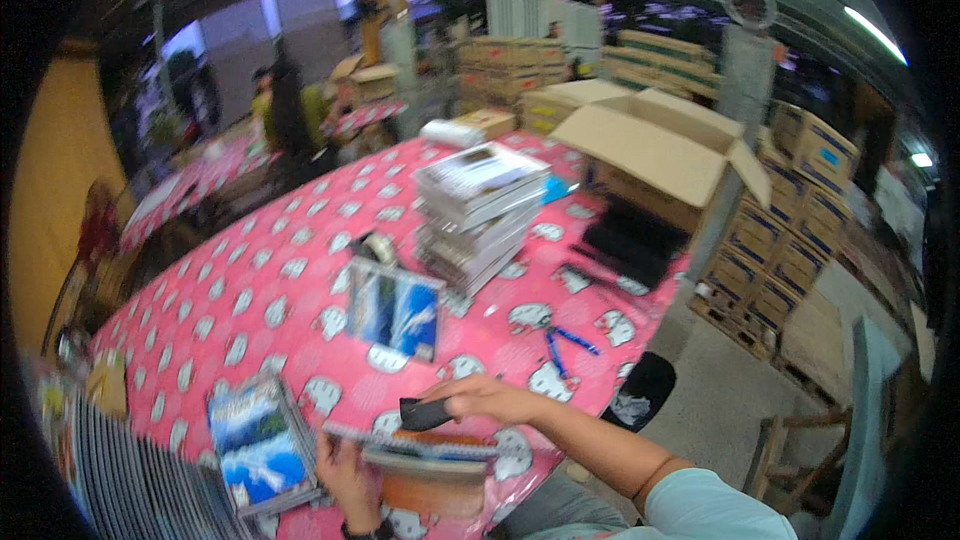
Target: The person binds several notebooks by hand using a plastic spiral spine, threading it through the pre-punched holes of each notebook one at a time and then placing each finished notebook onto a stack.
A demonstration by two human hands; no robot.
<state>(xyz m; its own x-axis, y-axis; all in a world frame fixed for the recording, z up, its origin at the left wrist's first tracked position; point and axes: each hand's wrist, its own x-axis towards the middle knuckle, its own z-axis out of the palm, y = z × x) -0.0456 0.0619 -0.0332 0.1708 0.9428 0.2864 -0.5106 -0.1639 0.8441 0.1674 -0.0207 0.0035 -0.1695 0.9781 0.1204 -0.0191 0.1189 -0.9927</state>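
My left hand (345, 480) is closed on the left end of a thin booklet (425, 448), held edge-up near the table's front edge. A brown, wood-like piece (430, 488) shows just below the booklet; whether they touch is unclear. My right hand (490, 400) grips a black block-shaped tool (424, 413) above the booklet's upper edge. Motion blur hides the tool's exact kind. Beside my left hand lies a small pile of booklets with blue landscape covers (262, 450). Another blue-covered booklet (395, 308) lies flat beyond my hands.
The table wears a pink patterned cloth (250, 310). A tall booklet stack (480, 210), a tape roll (378, 248), blue-handled pliers (570, 345) and a black pile (635, 242) lie on it. An open carton (650, 130) stands behind. Many booklets (140, 475) stand in a row at front left.
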